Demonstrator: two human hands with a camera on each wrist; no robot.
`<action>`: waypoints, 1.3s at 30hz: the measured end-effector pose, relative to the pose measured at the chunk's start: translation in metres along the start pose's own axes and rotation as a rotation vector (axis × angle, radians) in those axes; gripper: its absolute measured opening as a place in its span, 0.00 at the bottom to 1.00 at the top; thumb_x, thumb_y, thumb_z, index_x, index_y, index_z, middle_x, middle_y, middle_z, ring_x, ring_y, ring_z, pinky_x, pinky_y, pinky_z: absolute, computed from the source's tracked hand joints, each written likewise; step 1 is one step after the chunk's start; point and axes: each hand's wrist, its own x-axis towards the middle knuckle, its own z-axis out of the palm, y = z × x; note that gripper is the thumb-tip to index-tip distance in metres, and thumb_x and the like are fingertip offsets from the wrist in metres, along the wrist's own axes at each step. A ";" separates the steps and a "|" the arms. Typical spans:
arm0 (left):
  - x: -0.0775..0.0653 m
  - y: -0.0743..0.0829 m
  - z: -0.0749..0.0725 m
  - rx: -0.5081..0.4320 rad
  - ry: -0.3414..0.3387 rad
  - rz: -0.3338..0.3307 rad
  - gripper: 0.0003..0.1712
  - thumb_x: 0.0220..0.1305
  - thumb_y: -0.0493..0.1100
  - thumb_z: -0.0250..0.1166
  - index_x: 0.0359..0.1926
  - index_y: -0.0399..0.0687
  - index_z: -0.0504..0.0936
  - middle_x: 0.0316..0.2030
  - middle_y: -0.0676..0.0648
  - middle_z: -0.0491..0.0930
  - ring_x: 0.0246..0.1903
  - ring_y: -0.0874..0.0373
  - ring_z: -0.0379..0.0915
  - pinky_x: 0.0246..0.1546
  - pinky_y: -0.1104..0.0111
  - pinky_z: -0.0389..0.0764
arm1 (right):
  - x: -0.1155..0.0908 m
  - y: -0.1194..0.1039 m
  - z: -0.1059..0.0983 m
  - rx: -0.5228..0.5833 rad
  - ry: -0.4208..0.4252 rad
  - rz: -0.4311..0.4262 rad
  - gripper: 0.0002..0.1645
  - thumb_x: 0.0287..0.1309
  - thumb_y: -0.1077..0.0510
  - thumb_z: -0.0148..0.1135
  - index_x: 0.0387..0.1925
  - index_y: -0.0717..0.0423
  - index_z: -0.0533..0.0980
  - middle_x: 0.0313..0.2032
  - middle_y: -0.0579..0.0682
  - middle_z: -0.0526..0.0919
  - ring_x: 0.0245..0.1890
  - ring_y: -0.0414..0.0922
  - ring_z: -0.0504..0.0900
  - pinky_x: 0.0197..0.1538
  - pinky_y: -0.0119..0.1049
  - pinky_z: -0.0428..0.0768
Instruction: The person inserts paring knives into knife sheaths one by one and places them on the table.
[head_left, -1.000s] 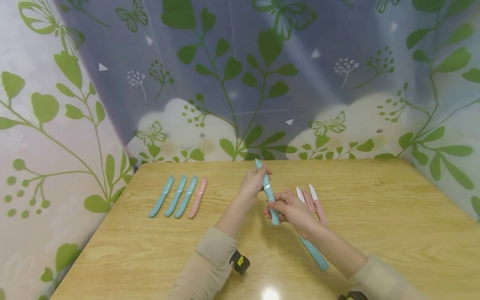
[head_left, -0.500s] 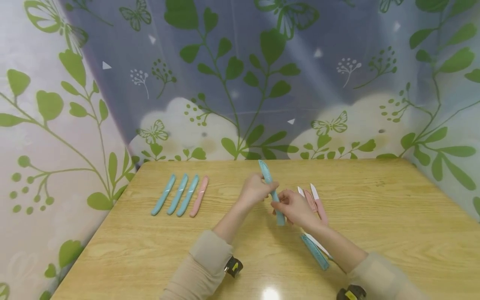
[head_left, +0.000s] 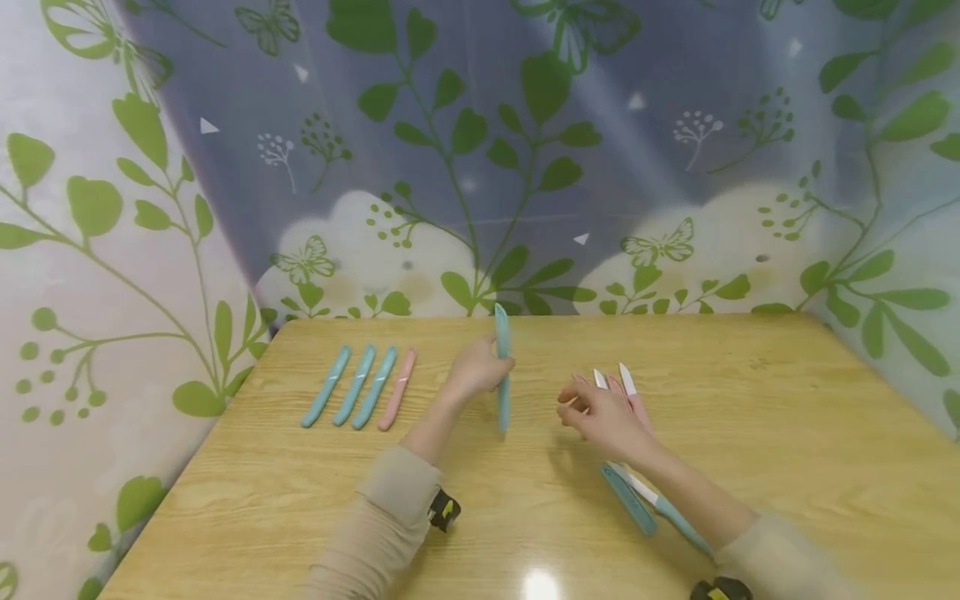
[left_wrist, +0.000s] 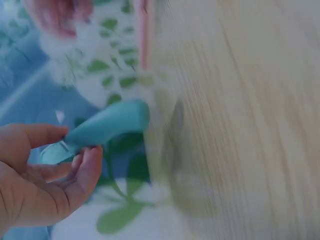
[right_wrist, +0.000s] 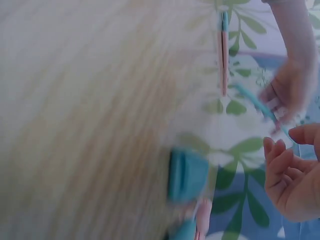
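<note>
My left hand (head_left: 476,368) pinches a light-blue knife in its sheath (head_left: 503,404), raised upright over the middle of the table. In the left wrist view, thumb and fingers grip this sheathed knife (left_wrist: 112,122) near where handle meets sheath. My right hand (head_left: 603,421) holds nothing; its fingers are loosely bent, also in the right wrist view, where the hand (right_wrist: 295,182) is apart from the knife. Below that hand lie a blue sheath (head_left: 630,500) and an unsheathed blue knife (head_left: 681,523) with a white blade. Pink knives (head_left: 636,408) with white blades and a pink sheath (head_left: 617,387) are partly hidden behind it.
Three sheathed blue knives (head_left: 363,387) and one sheathed pink knife (head_left: 397,390) lie in a slanted row on the left of the wooden table (head_left: 247,500). A leaf-patterned cloth (head_left: 465,167) hangs behind the table's back edge.
Both hands were on the sheathed blue knife. The right hand has let go, and the left hand has carried the knife leftward. The unsheathed blue knife is now more visible.
</note>
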 end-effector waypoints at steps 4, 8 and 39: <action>0.006 -0.016 -0.017 0.147 0.018 -0.012 0.18 0.60 0.35 0.59 0.50 0.31 0.73 0.25 0.45 0.73 0.17 0.60 0.67 0.21 0.73 0.76 | -0.005 0.011 -0.015 -0.023 -0.011 0.025 0.13 0.64 0.60 0.52 0.43 0.68 0.75 0.29 0.53 0.82 0.25 0.52 0.78 0.36 0.47 0.78; 0.010 -0.024 -0.027 0.267 0.055 -0.049 0.05 0.58 0.34 0.60 0.29 0.35 0.74 0.18 0.48 0.69 0.14 0.61 0.65 0.14 0.77 0.68 | -0.010 0.022 -0.026 -0.032 -0.034 0.085 0.14 0.63 0.59 0.53 0.43 0.68 0.75 0.30 0.53 0.80 0.21 0.43 0.73 0.24 0.33 0.71; 0.024 -0.073 -0.044 0.623 0.091 -0.186 0.06 0.57 0.31 0.57 0.34 0.31 0.79 0.31 0.39 0.78 0.31 0.49 0.76 0.32 0.63 0.79 | -0.056 0.039 -0.046 -0.155 -0.283 0.041 0.05 0.57 0.59 0.60 0.29 0.57 0.75 0.20 0.43 0.73 0.19 0.36 0.68 0.22 0.28 0.70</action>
